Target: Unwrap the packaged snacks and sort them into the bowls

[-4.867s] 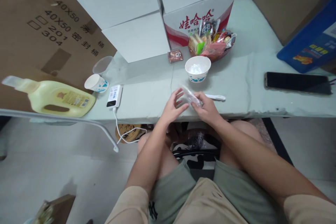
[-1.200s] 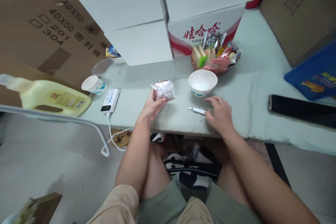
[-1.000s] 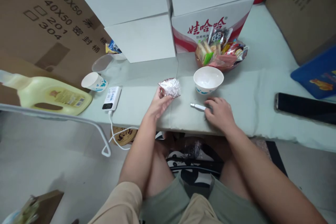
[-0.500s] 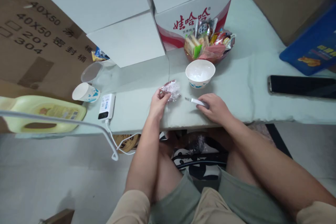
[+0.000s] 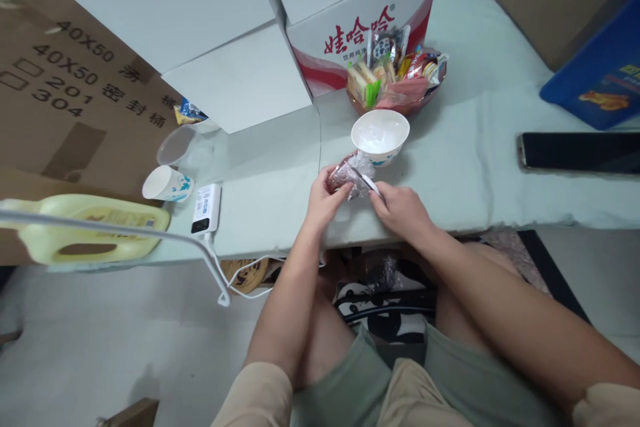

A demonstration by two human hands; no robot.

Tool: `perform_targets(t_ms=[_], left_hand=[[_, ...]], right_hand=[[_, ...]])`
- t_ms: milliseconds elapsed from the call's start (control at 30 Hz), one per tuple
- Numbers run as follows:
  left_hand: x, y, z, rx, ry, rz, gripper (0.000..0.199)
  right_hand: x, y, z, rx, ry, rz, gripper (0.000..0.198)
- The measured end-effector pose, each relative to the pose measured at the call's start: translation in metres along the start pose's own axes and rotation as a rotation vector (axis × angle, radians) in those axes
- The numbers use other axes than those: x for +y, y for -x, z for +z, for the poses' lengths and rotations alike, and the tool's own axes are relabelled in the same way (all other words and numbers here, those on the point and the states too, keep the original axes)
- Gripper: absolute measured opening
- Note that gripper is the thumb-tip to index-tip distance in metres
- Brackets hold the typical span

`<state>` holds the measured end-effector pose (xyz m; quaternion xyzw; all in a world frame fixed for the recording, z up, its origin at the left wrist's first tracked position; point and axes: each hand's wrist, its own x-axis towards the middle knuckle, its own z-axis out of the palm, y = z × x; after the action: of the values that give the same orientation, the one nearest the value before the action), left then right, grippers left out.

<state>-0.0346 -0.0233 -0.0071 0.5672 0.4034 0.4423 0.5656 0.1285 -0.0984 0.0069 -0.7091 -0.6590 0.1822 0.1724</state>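
Observation:
My left hand (image 5: 324,201) is closed around a reddish-brown item in crinkled clear plastic wrap (image 5: 356,172); what is inside the wrap I cannot make out. A slim white utility knife (image 5: 369,181) is gripped in my right hand (image 5: 404,211), its grey blade end lying against the wrap. Just behind both hands stands a white paper bowl (image 5: 381,137) with a blue pattern low on its side. The wrapped item overlaps the bowl's front left in view; whether they touch, I cannot tell.
Behind the bowl sits a basket of packaged snacks (image 5: 400,83) against white cartons (image 5: 367,30). To the left are a power bank (image 5: 206,207) with a cable, a paper cup (image 5: 167,183) and a yellow jug (image 5: 95,230). A phone (image 5: 580,152) and a blue package (image 5: 597,80) lie right.
My left hand has moved right and slightly toward the bowl with the wrapped item. The knife, apart from the wrap before, now meets it and is turned more steeply.

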Motion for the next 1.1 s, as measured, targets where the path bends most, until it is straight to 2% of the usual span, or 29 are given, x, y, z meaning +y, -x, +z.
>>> perform_targets(t_ms=[233,333,400,500,600,667,767,867,933,1000,1100], left_hand=[[0.017,-0.005,-0.011,0.307,0.339,-0.005,0.056],[0.025,-0.007,-0.023,0.339,0.343,-0.129,0.051],[0.026,-0.005,-0.028,0.296,0.298,-0.273,0.044],[0.025,0.0,-0.029,0.137,0.218,-0.42,0.039],[0.026,0.007,-0.022,-0.037,0.139,-0.493,0.038],[0.028,0.009,-0.019,-0.121,0.089,-0.509,0.042],[0.028,0.009,-0.019,-0.177,0.016,-0.418,0.054],[0.022,0.007,-0.022,-0.172,-0.086,-0.255,0.062],[0.016,0.005,-0.025,-0.167,-0.18,-0.211,0.054],[0.011,0.003,-0.027,-0.082,-0.259,-0.197,0.039],[0.011,0.003,-0.029,0.179,-0.357,-0.053,0.026]], right_hand=[[-0.006,0.003,-0.002,-0.057,0.051,-0.032,0.034],[0.005,0.002,0.0,0.036,-0.014,-0.041,0.03],[0.015,0.001,0.001,0.155,-0.061,-0.042,0.03],[0.023,0.0,0.001,0.295,-0.182,-0.134,0.039],[0.021,0.001,0.0,0.309,-0.391,-0.305,0.048],[0.017,0.002,-0.001,0.248,-0.507,-0.342,0.041],[0.012,0.002,-0.004,0.177,-0.596,-0.237,0.019],[0.013,0.0,-0.006,0.174,-0.707,-0.075,0.02],[0.016,-0.002,-0.007,0.17,-0.828,0.028,0.02],[0.019,-0.002,-0.007,0.188,-0.921,0.114,0.018],[0.023,-0.002,-0.009,0.238,-0.9,0.177,0.026]])
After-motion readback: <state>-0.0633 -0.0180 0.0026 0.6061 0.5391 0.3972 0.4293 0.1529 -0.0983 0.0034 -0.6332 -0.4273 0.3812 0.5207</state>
